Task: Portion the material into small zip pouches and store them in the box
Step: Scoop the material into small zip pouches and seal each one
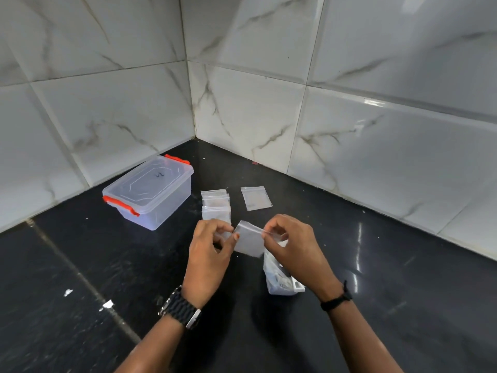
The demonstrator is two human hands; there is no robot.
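Observation:
Both hands hold one small clear zip pouch (249,240) above the black counter. My left hand (208,251) pinches its left top corner, and my right hand (291,244) pinches the zip strip at its right end. Just beyond my left hand lies a stack of empty pouches (216,204). A single pouch (256,197) lies flat to the right of the stack. Under my right hand lies a bigger clear bag of material (278,278). The clear plastic box (149,191) with red clips stands at the back left, its lid on.
White marble tiled walls (242,103) meet in a corner behind the black counter (376,265). A seam (80,278) crosses the counter at the left, with small white scraps (107,304) near it.

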